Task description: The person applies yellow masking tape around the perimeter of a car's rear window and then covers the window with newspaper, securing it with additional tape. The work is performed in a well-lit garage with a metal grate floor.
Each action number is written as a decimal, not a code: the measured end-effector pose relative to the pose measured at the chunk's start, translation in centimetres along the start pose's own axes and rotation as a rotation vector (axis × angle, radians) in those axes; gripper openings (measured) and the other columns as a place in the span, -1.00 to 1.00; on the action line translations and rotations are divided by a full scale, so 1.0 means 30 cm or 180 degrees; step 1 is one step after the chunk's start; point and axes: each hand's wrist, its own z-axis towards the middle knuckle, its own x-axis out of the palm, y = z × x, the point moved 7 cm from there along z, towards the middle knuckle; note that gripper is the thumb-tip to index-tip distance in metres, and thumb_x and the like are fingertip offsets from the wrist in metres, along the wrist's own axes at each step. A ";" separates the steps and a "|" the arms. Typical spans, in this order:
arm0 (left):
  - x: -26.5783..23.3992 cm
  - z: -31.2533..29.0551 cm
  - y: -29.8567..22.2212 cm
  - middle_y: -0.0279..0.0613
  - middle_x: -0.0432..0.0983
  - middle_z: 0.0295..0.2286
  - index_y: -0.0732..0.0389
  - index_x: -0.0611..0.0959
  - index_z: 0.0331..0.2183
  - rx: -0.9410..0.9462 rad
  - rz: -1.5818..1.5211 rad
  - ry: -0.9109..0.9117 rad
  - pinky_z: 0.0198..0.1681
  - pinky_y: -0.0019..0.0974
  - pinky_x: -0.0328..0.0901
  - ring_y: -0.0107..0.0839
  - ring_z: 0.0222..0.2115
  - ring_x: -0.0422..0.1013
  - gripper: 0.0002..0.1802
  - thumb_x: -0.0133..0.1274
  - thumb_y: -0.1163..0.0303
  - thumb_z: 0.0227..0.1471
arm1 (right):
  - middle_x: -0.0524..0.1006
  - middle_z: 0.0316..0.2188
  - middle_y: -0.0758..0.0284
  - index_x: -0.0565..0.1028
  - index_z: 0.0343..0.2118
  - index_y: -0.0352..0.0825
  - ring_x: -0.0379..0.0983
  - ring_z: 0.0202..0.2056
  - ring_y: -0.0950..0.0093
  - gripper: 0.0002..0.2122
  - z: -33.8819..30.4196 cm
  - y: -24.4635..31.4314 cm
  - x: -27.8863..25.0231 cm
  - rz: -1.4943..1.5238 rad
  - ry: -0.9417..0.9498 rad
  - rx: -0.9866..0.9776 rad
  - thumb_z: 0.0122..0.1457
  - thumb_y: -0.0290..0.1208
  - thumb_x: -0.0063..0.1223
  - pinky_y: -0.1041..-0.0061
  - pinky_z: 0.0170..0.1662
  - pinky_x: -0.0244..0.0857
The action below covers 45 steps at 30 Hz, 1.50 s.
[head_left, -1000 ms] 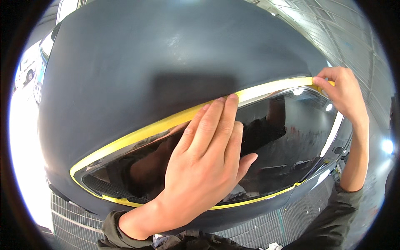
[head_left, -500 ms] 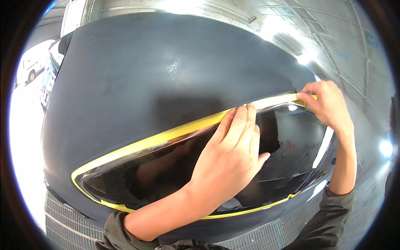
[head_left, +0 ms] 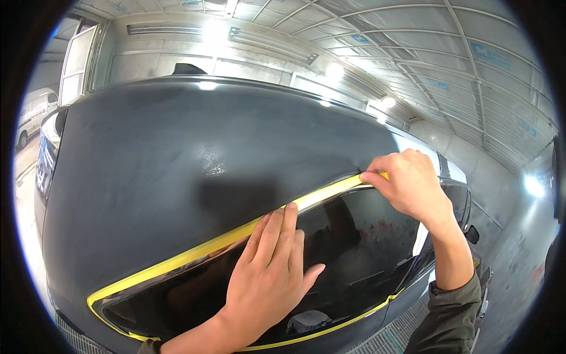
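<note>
Yellow masking tape runs along the upper edge of a dark car side window and around its rear corner. A thinner yellow strip follows the lower edge. My left hand lies over the glass, fingers stretched out, with its fingertips pressing on the upper tape and the thumb apart. Farther right along the same strip, my right hand pinches the tape between thumb and forefinger near the window's front upper corner. Between the two hands the tape looks taut and bright; whether it touches the body there I cannot tell.
A matt dark grey car panel spreads beyond the window, with a black roof fin at its far edge. Floor grating lies below the car. A white van stands outside at the left, and a side mirror juts out at the right.
The view has tilted up and shifted, so the car sits lower and more of the ceiling shows. Both hands keep about the same places on the tape.
</note>
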 end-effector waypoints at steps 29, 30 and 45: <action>0.108 0.193 -0.131 0.29 0.39 0.18 0.51 0.60 0.00 0.0419 0.0183 -0.0100 0.36 -0.02 0.18 0.06 0.21 0.34 -0.26 0.24 -0.03 0.10 | 0.59 -0.63 0.19 0.74 -0.36 -0.24 0.52 -0.56 0.14 -0.84 0.013 0.009 -0.006 -0.0068 0.0024 -0.0185 0.18 -0.26 0.30 0.25 -0.41 0.36; 0.108 0.196 -0.131 0.29 0.38 0.19 0.50 0.60 0.01 0.0423 0.0252 -0.0053 0.36 -0.02 0.17 0.05 0.21 0.33 -0.26 0.24 -0.03 0.10 | 0.59 -0.62 0.19 0.74 -0.31 -0.24 0.53 -0.55 0.14 -0.84 0.004 0.006 -0.016 0.0086 -0.0011 -0.0200 0.19 -0.27 0.29 0.25 -0.41 0.36; 0.123 0.195 -0.123 0.22 0.35 0.22 0.47 0.64 0.03 0.0378 0.0404 0.0081 0.39 -0.06 0.16 -0.01 0.24 0.30 -0.22 0.25 -0.09 0.08 | 0.57 -0.64 0.19 0.65 -0.25 -0.24 0.54 -0.59 0.16 -0.85 -0.101 -0.089 -0.066 -0.0177 -0.0272 -0.0105 0.28 -0.27 0.22 0.23 -0.45 0.38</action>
